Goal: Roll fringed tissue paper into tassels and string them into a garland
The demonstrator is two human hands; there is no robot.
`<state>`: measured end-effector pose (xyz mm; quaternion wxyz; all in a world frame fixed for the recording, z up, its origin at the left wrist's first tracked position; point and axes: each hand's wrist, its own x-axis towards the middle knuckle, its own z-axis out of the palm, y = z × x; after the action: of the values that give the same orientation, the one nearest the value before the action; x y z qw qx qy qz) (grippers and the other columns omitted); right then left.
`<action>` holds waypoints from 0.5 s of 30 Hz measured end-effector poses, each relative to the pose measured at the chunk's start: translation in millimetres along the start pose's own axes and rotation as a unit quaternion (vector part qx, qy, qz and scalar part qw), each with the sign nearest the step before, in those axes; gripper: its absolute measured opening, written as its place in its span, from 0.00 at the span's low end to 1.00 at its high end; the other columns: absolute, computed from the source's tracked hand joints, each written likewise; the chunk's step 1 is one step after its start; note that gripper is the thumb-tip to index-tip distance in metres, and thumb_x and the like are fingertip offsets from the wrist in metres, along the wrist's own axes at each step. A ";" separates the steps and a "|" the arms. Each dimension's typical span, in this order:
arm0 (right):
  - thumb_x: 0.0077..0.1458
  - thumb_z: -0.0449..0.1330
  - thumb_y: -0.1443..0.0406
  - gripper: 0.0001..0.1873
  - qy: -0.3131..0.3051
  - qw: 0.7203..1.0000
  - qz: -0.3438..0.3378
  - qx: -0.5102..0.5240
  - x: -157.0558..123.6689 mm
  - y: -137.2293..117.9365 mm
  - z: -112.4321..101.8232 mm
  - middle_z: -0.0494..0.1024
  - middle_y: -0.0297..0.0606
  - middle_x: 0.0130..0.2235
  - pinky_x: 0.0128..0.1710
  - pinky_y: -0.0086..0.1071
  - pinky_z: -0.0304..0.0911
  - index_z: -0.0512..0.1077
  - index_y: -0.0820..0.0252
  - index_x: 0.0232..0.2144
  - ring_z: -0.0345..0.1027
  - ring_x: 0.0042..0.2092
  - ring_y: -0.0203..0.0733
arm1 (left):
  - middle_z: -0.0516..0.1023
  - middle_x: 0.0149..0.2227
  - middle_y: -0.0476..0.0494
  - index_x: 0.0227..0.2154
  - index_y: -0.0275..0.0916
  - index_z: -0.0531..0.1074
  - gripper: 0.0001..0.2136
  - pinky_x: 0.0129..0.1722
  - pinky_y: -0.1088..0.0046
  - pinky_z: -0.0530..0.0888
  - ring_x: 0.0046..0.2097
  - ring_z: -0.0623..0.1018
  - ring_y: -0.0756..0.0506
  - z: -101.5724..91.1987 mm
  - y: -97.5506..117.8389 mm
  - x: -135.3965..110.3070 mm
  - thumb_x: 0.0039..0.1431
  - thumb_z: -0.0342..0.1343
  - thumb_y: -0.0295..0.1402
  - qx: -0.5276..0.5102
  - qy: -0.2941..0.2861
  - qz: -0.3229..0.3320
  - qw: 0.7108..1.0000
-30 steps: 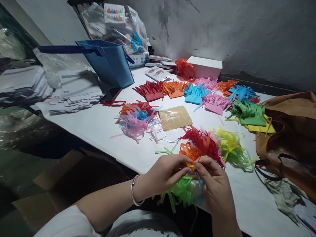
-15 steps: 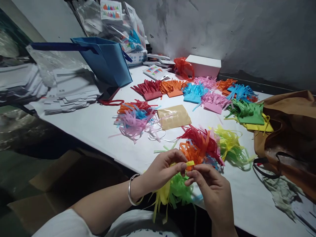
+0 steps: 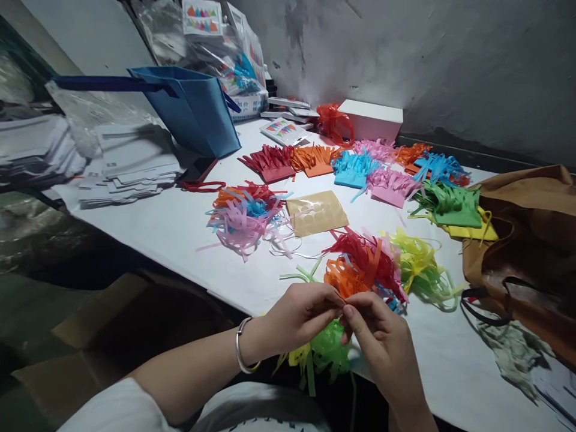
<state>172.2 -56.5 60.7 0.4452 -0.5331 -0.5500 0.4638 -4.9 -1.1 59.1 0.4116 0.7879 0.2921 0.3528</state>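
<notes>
My left hand point(image 3: 297, 315) and my right hand point(image 3: 375, 342) meet at the near edge of the white table point(image 3: 180, 228), fingertips pinched together. Between them they hold a bunch of green and yellow paper strips point(image 3: 324, 354) that hangs down below the hands. Just beyond my fingers lies a heap of orange and red paper fringe point(image 3: 364, 267), with a yellow-green heap point(image 3: 420, 264) to its right. A silver bangle point(image 3: 240, 354) circles my left wrist.
A mixed pink, orange and blue strip pile point(image 3: 245, 216) and a tan sticker sheet point(image 3: 317, 213) lie mid-table. Rows of coloured fringed cards point(image 3: 360, 171) sit farther back by a white box point(image 3: 371, 120). A blue bag point(image 3: 193, 108) stands left, a brown bag point(image 3: 531, 240) right.
The yellow strip tip that showed between my fingertips has gone out of sight. My hands have drawn together again, and the hanging bunch sits shorter and more bundled under them.
</notes>
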 end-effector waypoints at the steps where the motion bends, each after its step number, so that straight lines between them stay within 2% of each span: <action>1: 0.63 0.57 0.57 0.10 -0.014 1.000 -0.003 -0.021 0.8 -0.9 -1.8 0.75 0.32 0.29 0.24 0.24 0.66 0.73 0.55 0.37 0.72 0.27 0.35 | 0.78 0.30 0.46 0.36 0.36 0.73 0.04 0.31 0.78 0.70 0.30 0.76 0.51 0.4 -1.1 0.2 0.61 0.54 0.25 0.007 -0.002 0.000 1.000; 3: 0.64 0.56 0.58 0.09 -0.008 0.997 -0.034 -0.068 3.5 -2.0 -4.7 0.76 0.34 0.32 0.28 0.25 0.67 0.73 0.55 0.35 0.73 0.32 0.36 | 0.78 0.30 0.47 0.36 0.36 0.72 0.03 0.31 0.78 0.69 0.30 0.75 0.51 0.8 -2.9 1.1 0.63 0.53 0.27 0.012 -0.013 -0.006 1.000; 4: 0.63 0.57 0.59 0.08 0.018 0.994 -0.058 -0.086 5.3 -2.5 -5.9 0.76 0.36 0.36 0.34 0.27 0.68 0.73 0.55 0.34 0.73 0.37 0.38 | 0.78 0.30 0.47 0.36 0.37 0.71 0.03 0.30 0.78 0.69 0.29 0.75 0.51 0.8 -3.2 2.1 0.63 0.53 0.28 0.017 -0.022 -0.009 1.000; 6: 0.63 0.58 0.61 0.06 0.110 0.986 -0.110 -0.056 10.1 -5.1 -9.0 0.75 0.38 0.44 0.44 0.31 0.66 0.73 0.54 0.34 0.71 0.47 0.40 | 0.77 0.29 0.48 0.35 0.37 0.70 0.03 0.29 0.77 0.68 0.28 0.73 0.51 1.1 -1.7 5.5 0.64 0.52 0.29 0.050 -0.045 -0.011 0.998; 7: 0.63 0.59 0.62 0.05 0.160 0.978 -0.133 0.004 12.9 -7.8 -11.0 0.75 0.37 0.45 0.46 0.32 0.65 0.73 0.54 0.35 0.70 0.48 0.40 | 0.76 0.29 0.48 0.35 0.37 0.70 0.03 0.29 0.76 0.67 0.28 0.73 0.50 1.8 0.4 8.1 0.64 0.52 0.29 0.079 -0.056 -0.009 0.995; 9: 0.64 0.58 0.62 0.04 0.212 0.948 -0.163 0.173 19.1 -15.8 -16.6 0.75 0.33 0.36 0.44 0.33 0.66 0.71 0.53 0.35 0.71 0.40 0.36 | 0.77 0.34 0.44 0.35 0.38 0.69 0.04 0.35 0.72 0.70 0.35 0.74 0.47 6.6 6.7 15.3 0.65 0.51 0.30 0.139 -0.062 0.013 0.988; 11: 0.65 0.57 0.62 0.04 0.194 0.916 -0.171 0.307 23.9 -25.9 -24.2 0.69 0.26 0.25 0.34 0.31 0.66 0.69 0.53 0.36 0.66 0.27 0.32 | 0.76 0.44 0.39 0.40 0.37 0.69 0.07 0.47 0.64 0.70 0.46 0.73 0.42 17.7 13.3 25.4 0.65 0.53 0.35 0.184 -0.058 0.052 0.980; 13: 0.65 0.57 0.61 0.04 0.153 0.914 -0.159 0.340 23.7 -35.4 -34.7 0.62 0.22 0.21 0.24 0.28 0.60 0.67 0.53 0.36 0.56 0.19 0.30 | 0.73 0.52 0.36 0.47 0.36 0.67 0.15 0.56 0.57 0.64 0.54 0.69 0.38 35.2 16.0 39.0 0.63 0.56 0.40 0.228 -0.065 0.093 0.967; 15: 0.66 0.54 0.57 0.07 0.150 0.941 -0.153 0.262 14.8 -43.1 -49.4 0.59 0.22 0.20 0.19 0.26 0.55 0.66 0.51 0.36 0.52 0.17 0.30 | 0.74 0.51 0.37 0.48 0.36 0.67 0.14 0.58 0.53 0.60 0.54 0.69 0.37 55.8 12.4 58.0 0.64 0.55 0.37 0.294 -0.088 0.123 0.944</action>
<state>212.9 -40.0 111.6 0.7120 -0.3704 -0.4111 0.4323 75.2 11.7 65.0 0.1391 0.9315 0.2465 0.2286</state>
